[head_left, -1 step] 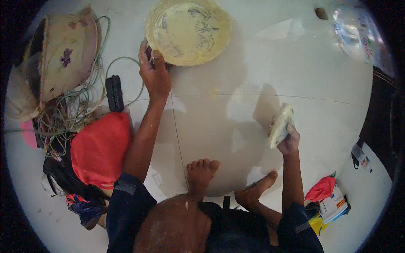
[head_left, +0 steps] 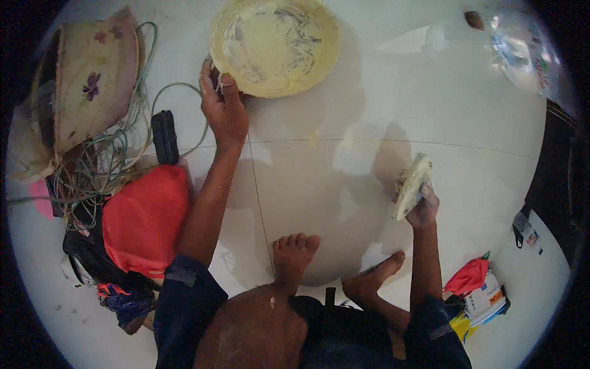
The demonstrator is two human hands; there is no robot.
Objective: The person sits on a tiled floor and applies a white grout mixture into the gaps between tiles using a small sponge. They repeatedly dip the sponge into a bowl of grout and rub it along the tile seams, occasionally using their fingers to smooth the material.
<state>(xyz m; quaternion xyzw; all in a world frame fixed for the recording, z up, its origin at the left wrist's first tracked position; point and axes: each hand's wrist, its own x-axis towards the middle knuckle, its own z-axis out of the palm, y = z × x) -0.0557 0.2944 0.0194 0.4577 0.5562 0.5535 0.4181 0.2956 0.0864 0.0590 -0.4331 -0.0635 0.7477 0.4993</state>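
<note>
A round basin (head_left: 276,49), its inside smeared with pale-yellow paste, is at the top of the head view. At its left-hand near edge is my left hand (head_left: 225,114), thumb and fingers curved against the side, seemingly steadying it; some of the fingers are partly hidden. On the right, my right hand (head_left: 424,209) grips a flat slab (head_left: 413,186) coated in the same pale paste and held tilted above the floor. The slab's exact kind does not show. Paste residue marks the fingers of both hands.
Tangled cords (head_left: 92,166), a black oblong case (head_left: 165,136), a red cloth bag (head_left: 147,218) and a flower-patterned bag (head_left: 95,86) crowd the left. A plastic-wrapped bundle (head_left: 522,58) lies at far right, above a small bottle (head_left: 528,230). My bare feet (head_left: 295,255) rest on pale tiles.
The slab in my right hand has turned slightly and shows more of its edge. My left hand and the basin have hardly moved.
</note>
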